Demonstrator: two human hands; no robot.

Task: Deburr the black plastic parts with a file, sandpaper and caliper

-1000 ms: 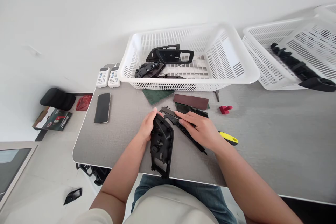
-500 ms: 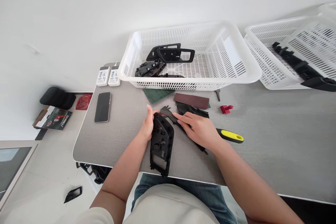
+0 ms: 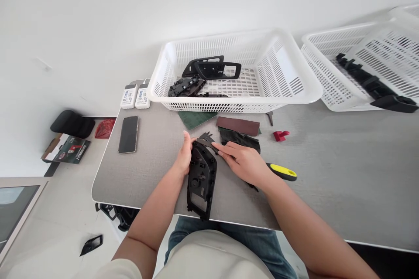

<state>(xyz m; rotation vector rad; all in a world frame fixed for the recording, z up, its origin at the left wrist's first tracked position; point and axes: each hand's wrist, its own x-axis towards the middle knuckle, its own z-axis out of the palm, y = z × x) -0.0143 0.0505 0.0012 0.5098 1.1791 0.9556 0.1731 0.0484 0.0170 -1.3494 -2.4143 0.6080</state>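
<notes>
A black plastic trim panel [image 3: 202, 178] stands near the table's front edge, its ribbed inner side showing. My left hand [image 3: 185, 154] is closed on its upper left corner, thumb pointing up. In my right hand [image 3: 244, 161] is a flat dark file [image 3: 206, 142] with a black and yellow handle [image 3: 284, 171]; the fingers press along the blade, and its tip touches the panel's top corner near my left fingertips. Behind the blade lies a dark caliper-like tool [image 3: 207, 136]. Another long black piece is mostly hidden under my right hand.
A white basket [image 3: 235, 101] with several black parts stands behind, another [image 3: 337, 107] at right. Green [image 3: 196, 118], maroon [image 3: 238, 126] and black [image 3: 240, 138] scraps lie before it. A red piece [image 3: 280, 135] is right, a phone [image 3: 128, 134] and two white devices [image 3: 142, 96] left.
My right hand and the file have shifted a little to the left, so the blade tip now reaches over the panel's top corner. My left hand and the panel have barely moved.
</notes>
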